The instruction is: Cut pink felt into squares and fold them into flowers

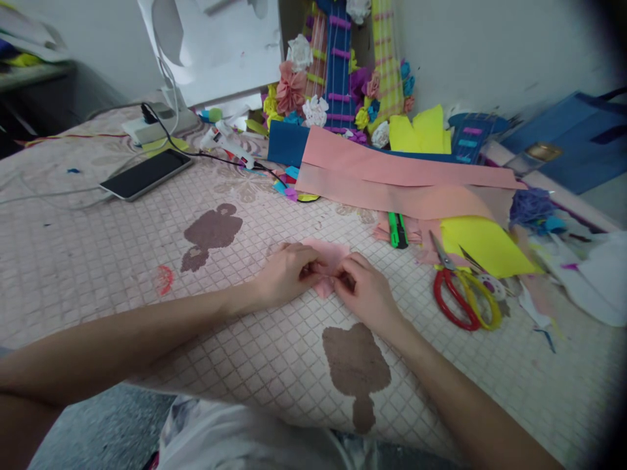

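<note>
A small piece of pink paper lies on the table in front of me, its near corner gathered between my two hands. My left hand pinches it from the left with curled fingers. From the right, my right hand grips the same paper, thumb and fingers pressed together. The fingertips of both hands nearly meet over it, and part of the paper is hidden beneath them. To the right lie scissors with one red and one yellow handle, and a green cutter knife.
Long pink paper strips and yellow paper lie at the right. A phone, a power strip and a white glue gun with cords sit at the back left. Paper flowers and a blue bag stand behind.
</note>
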A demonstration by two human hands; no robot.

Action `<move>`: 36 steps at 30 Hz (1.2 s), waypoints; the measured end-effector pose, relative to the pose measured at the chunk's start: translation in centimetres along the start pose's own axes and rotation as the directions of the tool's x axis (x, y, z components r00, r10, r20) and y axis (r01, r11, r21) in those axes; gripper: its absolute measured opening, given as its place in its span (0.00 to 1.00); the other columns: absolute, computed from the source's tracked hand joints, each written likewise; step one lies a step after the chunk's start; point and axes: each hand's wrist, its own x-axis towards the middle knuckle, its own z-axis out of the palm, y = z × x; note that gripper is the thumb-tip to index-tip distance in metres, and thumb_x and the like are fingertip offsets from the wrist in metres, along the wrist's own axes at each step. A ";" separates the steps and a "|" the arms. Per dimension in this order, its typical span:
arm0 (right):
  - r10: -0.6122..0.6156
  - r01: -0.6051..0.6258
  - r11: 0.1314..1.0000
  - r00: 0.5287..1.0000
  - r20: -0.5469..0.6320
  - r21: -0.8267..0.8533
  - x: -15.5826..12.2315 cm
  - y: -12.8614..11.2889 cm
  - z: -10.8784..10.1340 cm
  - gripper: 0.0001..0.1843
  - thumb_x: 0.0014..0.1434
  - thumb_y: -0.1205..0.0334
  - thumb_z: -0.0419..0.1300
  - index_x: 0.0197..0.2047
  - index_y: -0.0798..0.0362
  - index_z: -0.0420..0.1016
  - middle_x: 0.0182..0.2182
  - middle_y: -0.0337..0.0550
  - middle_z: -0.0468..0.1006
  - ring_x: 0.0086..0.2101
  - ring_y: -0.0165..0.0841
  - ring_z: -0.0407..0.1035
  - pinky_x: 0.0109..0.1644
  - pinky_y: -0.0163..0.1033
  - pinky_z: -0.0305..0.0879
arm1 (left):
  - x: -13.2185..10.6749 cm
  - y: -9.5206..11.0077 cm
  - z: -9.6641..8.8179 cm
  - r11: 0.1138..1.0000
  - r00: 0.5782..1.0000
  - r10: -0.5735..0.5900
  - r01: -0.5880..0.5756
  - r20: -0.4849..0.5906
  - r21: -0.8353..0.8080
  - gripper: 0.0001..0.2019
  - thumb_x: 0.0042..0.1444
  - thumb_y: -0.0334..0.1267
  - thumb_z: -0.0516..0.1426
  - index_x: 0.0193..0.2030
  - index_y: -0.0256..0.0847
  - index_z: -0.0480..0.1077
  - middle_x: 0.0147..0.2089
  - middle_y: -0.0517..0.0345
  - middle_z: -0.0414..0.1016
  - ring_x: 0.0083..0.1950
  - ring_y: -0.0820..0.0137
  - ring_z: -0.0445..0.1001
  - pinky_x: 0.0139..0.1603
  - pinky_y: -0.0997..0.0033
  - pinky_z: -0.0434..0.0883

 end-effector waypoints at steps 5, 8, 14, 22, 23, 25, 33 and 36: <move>0.022 -0.022 0.999 1.000 0.016 -0.040 0.0 0.0 0.0 0.02 0.55 0.67 0.56 0.31 0.51 0.66 0.33 0.40 0.69 0.31 0.32 0.67 0.33 0.37 0.60 | -0.1 0.0 0.1 0.999 1.000 0.008 -0.008 0.000 0.051 0.08 0.52 0.33 0.58 0.41 0.40 0.71 0.35 0.57 0.75 0.40 0.66 0.71 0.45 0.65 0.61; 0.023 -0.023 0.999 1.000 0.015 -0.031 0.0 -0.2 0.0 0.02 0.55 0.67 0.56 0.31 0.51 0.67 0.33 0.40 0.69 0.31 0.32 0.67 0.33 0.36 0.59 | -0.1 0.2 0.0 0.998 1.000 0.008 -0.008 -0.001 0.064 0.08 0.51 0.32 0.58 0.40 0.39 0.70 0.35 0.58 0.75 0.38 0.67 0.71 0.43 0.66 0.61; 0.029 -0.029 0.999 0.999 0.019 -0.021 -0.1 -0.3 -0.1 0.03 0.56 0.66 0.56 0.31 0.51 0.66 0.33 0.38 0.69 0.29 0.29 0.66 0.32 0.35 0.59 | -0.1 0.6 -0.3 0.998 1.000 -0.002 0.002 0.000 0.058 0.04 0.51 0.30 0.58 0.34 0.38 0.67 0.32 0.61 0.73 0.35 0.71 0.69 0.40 0.69 0.62; 0.023 -0.023 0.999 0.999 0.022 -0.028 -0.1 -0.2 0.0 0.03 0.57 0.65 0.57 0.31 0.52 0.66 0.33 0.37 0.69 0.29 0.28 0.66 0.32 0.35 0.58 | -0.2 0.6 -0.3 0.999 1.000 0.006 -0.006 -0.008 0.049 0.03 0.51 0.30 0.58 0.34 0.38 0.67 0.31 0.61 0.73 0.34 0.72 0.69 0.39 0.70 0.63; 0.022 -0.021 0.999 1.000 0.021 -0.028 -0.1 -0.3 0.0 0.03 0.57 0.65 0.57 0.31 0.52 0.67 0.33 0.37 0.69 0.29 0.28 0.66 0.32 0.35 0.58 | -0.2 0.6 -0.3 0.999 1.000 0.006 -0.006 -0.006 0.043 0.03 0.51 0.30 0.58 0.34 0.38 0.67 0.31 0.61 0.73 0.34 0.72 0.69 0.38 0.70 0.63; 0.021 -0.020 0.999 1.000 0.018 -0.031 -0.1 -0.3 0.0 0.03 0.57 0.65 0.57 0.31 0.52 0.67 0.33 0.37 0.69 0.29 0.29 0.66 0.32 0.35 0.58 | -0.2 0.6 -0.4 0.999 1.000 0.008 -0.007 -0.007 0.042 0.03 0.51 0.30 0.58 0.33 0.37 0.68 0.31 0.61 0.73 0.34 0.72 0.69 0.39 0.70 0.63; 0.042 -0.041 0.998 0.999 0.009 -0.054 -0.2 -0.4 0.0 0.03 0.57 0.65 0.56 0.31 0.52 0.67 0.34 0.38 0.70 0.29 0.29 0.66 0.31 0.35 0.57 | -0.2 0.6 -0.3 0.998 1.000 0.012 -0.012 -0.001 0.065 0.03 0.51 0.30 0.58 0.33 0.38 0.68 0.31 0.62 0.72 0.35 0.71 0.69 0.39 0.68 0.62; 0.046 -0.045 0.998 0.999 0.007 -0.048 -0.2 -0.4 0.1 0.03 0.57 0.65 0.56 0.31 0.51 0.67 0.33 0.38 0.69 0.29 0.29 0.66 0.31 0.35 0.57 | -0.2 0.7 -0.3 0.998 1.000 0.009 -0.009 -0.002 0.056 0.02 0.51 0.30 0.58 0.32 0.38 0.68 0.31 0.62 0.72 0.35 0.71 0.69 0.40 0.68 0.62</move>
